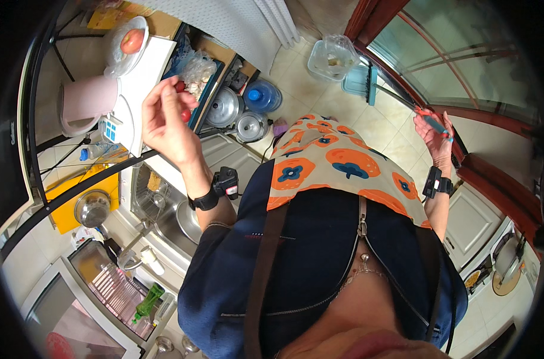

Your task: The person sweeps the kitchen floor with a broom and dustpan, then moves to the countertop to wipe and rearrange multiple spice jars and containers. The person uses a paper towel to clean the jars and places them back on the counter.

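Note:
My left hand (171, 128) is raised beside the white shelf top (144, 72), fingers loosely bent and apart, nothing visible in it. Behind its fingertips, an open compartment (207, 85) holds a clear plastic bag (199, 65) and small red round items (186, 116). My right hand (434, 132) is at the far right, near the red-brown door frame. Across its palm lies the teal and red grip of a long handle (433, 123), the fingers not plainly wrapped around it. That dark handle runs down to a teal broom head (371, 85) beside a teal dustpan (355, 80).
A lidless-looking bin with a clear liner (332, 58) stands by the glazed door (456, 58). Near the shelves are a blue water jug (262, 96) and metal pots (225, 107). On the left are a pink pitcher (90, 101), a bowl with an apple (132, 41) and a steel sink (164, 215).

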`<state>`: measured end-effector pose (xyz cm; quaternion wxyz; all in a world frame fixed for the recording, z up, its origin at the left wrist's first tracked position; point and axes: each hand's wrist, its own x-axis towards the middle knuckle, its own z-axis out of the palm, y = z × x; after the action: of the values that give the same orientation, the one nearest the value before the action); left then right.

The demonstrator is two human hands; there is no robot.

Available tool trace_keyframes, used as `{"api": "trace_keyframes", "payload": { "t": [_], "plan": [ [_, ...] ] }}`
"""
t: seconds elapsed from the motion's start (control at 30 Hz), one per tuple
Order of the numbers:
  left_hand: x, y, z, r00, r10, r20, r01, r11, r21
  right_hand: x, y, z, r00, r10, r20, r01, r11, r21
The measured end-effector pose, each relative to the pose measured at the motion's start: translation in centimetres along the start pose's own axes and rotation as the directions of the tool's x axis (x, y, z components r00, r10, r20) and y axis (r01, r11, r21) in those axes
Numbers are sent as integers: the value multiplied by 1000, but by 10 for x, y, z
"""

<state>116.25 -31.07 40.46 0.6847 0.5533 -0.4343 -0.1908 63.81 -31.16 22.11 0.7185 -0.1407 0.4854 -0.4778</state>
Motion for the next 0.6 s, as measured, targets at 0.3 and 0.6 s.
{"api": "trace_keyframes", "payload": {
  "t": [0.3, 0.6],
  "plan": [
    [-1, -27, 35, 991, -131, 22, 127, 982, 142, -10, -7, -23, 903, 423, -72, -380, 712, -590],
    [15, -66, 25, 988, -153, 16, 148, 973, 176, 13, -7, 46, 911, 404, 79, -182, 567, -803]
  ]
}}
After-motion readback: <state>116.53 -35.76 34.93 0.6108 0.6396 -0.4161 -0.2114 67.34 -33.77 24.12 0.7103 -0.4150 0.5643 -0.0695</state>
